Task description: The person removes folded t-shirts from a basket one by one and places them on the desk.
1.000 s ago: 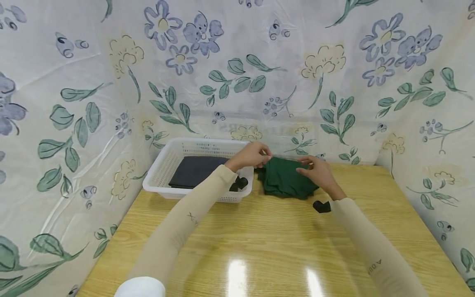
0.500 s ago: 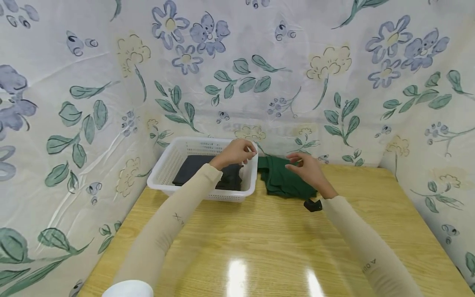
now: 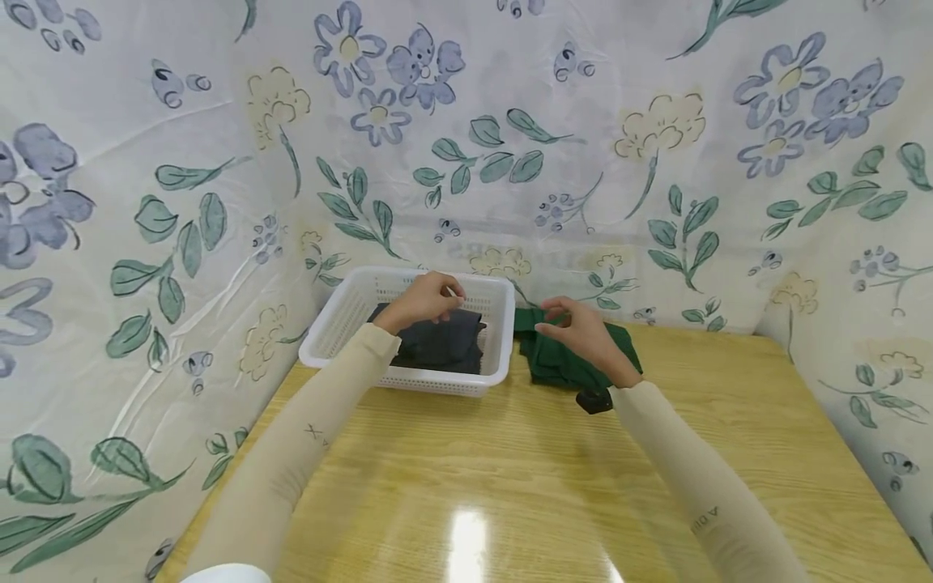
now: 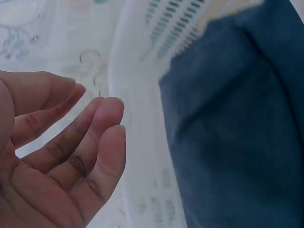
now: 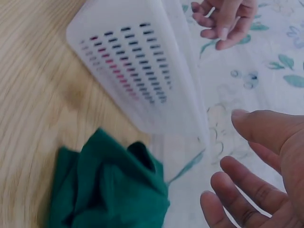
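My left hand (image 3: pixel 430 300) hovers over a white plastic basket (image 3: pixel 503 340) with its fingers loosely bent and nothing between them. Inside the basket lies dark folded cloth (image 3: pixel 448 344), navy-looking in the left wrist view, where a gap shows between the fingertips and the dark cloth (image 4: pixel 237 133). Over a dark green folded cloth (image 3: pixel 564 360), right of the basket, is my right hand (image 3: pixel 583 336), thumb and fingers spread apart and holding nothing. The green cloth (image 5: pixel 114 185) looks loosely bunched in the right wrist view, below and left of that hand. My left forearm covers part of the basket.
The wooden table (image 3: pixel 466 453) carries the basket and green cloth near its back edge. Floral-patterned sheeting (image 3: pixel 474 162) rises behind and at both sides. A black device (image 3: pixel 594 401) sits at my right wrist.
My left hand has moved left, from beside the green cloth to over the basket. The right hand has shifted left over the green cloth. The head view has turned slightly left.
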Demonstrator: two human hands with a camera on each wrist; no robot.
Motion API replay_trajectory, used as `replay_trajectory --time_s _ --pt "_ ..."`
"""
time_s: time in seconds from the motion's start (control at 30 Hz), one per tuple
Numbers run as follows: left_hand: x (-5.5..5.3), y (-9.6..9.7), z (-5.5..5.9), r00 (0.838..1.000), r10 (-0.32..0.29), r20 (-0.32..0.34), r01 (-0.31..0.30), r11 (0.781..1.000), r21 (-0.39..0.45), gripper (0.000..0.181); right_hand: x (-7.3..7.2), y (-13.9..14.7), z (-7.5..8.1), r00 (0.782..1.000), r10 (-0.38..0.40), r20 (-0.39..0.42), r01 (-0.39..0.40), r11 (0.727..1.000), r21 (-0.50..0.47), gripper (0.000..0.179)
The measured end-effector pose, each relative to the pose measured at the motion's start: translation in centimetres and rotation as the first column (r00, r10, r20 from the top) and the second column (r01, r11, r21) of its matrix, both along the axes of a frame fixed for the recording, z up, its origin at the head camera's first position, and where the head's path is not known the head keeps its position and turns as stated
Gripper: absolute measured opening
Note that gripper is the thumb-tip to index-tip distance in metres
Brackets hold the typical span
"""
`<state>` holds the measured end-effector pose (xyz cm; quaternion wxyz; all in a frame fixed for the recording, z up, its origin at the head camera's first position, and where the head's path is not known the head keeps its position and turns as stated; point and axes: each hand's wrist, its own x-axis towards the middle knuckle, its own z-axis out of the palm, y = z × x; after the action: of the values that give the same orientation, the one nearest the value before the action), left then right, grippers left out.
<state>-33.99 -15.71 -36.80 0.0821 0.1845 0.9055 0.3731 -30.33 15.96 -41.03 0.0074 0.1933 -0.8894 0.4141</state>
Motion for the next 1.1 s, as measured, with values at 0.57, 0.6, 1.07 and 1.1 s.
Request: replay_trajectory --time_s 0.57,0.6,1.07,1.1 --pt "1.8 -7.0 -0.3 0.994 0.109 -0.014 -0.11 0.991 -0.074 0.028 0.2 -6.6 0.0 0.995 0.092 -0.024 -0.093 0.994 -0.054 0.039" --pt "1.8 -7.4 -0.2 0.993 0.118 -0.019 -0.119 0.989 -0.082 0.028 0.2 -7.0 0.1 0.994 0.103 -0.025 -0.104 0.994 -0.045 0.039" --pt "1.9 -11.1 -1.3 0.968 0.243 0.066 -0.232 0.963 -0.136 0.028 0.6 -11.8 0.7 0.964 0.264 0.037 -0.266 0.946 0.183 0.053" --pt "1.9 -11.2 -1.4 0.967 0.244 0.078 -0.233 0.964 -0.128 0.027 0.7 -12.2 0.7 0.963 0.266 0.041 -0.269 0.941 0.205 0.054"
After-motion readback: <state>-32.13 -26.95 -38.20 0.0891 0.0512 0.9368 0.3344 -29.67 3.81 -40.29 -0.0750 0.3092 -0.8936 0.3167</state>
